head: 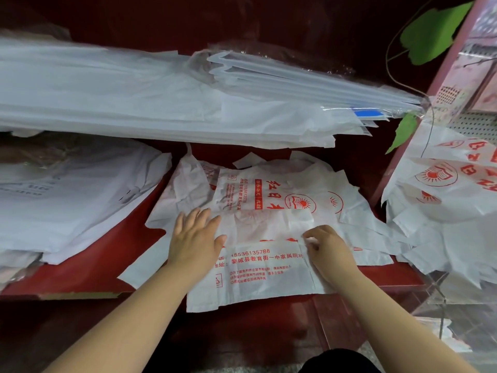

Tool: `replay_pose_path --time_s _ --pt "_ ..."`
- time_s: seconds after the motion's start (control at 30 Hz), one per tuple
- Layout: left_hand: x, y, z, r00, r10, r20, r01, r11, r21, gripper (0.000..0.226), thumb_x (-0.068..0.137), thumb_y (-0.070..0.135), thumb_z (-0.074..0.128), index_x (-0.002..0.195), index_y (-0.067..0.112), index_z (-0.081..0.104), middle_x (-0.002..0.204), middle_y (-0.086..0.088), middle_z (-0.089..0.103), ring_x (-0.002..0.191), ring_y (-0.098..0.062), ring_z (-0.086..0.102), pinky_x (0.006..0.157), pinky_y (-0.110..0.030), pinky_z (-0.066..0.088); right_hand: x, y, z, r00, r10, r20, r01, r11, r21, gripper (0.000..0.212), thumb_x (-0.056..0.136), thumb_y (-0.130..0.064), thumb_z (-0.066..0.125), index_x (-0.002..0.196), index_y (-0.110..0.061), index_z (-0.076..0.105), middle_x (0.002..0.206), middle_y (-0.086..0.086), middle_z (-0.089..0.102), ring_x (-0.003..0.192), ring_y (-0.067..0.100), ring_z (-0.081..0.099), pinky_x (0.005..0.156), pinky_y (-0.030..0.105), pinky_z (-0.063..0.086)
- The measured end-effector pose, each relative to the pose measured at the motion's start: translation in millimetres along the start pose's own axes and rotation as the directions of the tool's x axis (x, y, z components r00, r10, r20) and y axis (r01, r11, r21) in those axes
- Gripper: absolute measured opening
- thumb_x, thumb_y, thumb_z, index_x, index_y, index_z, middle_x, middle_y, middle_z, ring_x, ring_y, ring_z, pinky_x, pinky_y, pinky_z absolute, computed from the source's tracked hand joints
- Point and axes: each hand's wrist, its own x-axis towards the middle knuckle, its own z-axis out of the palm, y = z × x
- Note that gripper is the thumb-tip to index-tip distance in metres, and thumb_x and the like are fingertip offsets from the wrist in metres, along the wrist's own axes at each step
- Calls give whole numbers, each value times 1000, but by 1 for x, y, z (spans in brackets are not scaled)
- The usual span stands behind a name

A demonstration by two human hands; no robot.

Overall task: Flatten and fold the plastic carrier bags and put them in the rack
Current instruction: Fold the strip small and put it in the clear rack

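Head view: the left hand (195, 238) lies flat, fingers straight and slightly spread, pressing on the left part of a white thin plastic carrier bag with red printed lettering (263, 267). The bag lies on the red bench (107, 265), its near edge hanging over the front, and a flap (269, 224) is folded across its middle. The right hand (330, 246) is curled, its fingertips pinching the flap's right end. Under this bag lie more crumpled white bags with red print (282, 189). A pile of plain white bags (67, 197) sits to the left, and a long stack of flattened white bags (161, 90) lies above.
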Motion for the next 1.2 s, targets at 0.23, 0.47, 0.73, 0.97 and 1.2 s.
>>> replay_pose_path --time_s 0.23,0.47,0.73,0.97,1.2 --pt "29 0 16 943 -86 321 121 988 -91 52 100 34 16 148 18 2 156 -1 -3 143 -16 -6 115 -34 -3 6 -1 -1 1000 7 -30 -17 938 -346 38 94 -21 29 113 -16 61 118 0 58 102 24 51 78 29 35" --pt "28 2 16 940 -89 330 118 991 -69 51 100 34 12 148 21 -3 156 -1 -9 143 -17 -10 114 -35 -6 25 -47 4 994 -80 78 107 881 -461 44 99 -28 30 142 -17 27 155 9 5 143 26 3 115 38 0" --pt "31 1 20 933 -112 343 134 990 -42 52 100 36 11 147 24 -7 155 -1 -12 142 -17 -13 113 -36 -9 41 -98 20 958 -276 -75 216 869 -446 36 86 -26 42 107 -7 63 131 19 52 128 35 42 109 50 21" --pt "28 0 17 937 -89 338 124 989 -84 51 100 35 12 147 24 -5 155 -1 -12 142 -17 -12 113 -36 -9 55 -77 33 873 -93 478 251 927 -279 50 99 -41 19 144 -21 22 154 1 16 142 23 9 114 42 6" --pt "28 0 17 936 -97 339 137 986 -96 52 100 34 12 147 24 -5 155 -1 -11 142 -16 -11 114 -36 -8 68 -35 6 903 88 420 96 912 -398 59 94 -56 21 141 -22 33 151 4 26 137 25 24 112 44 17"
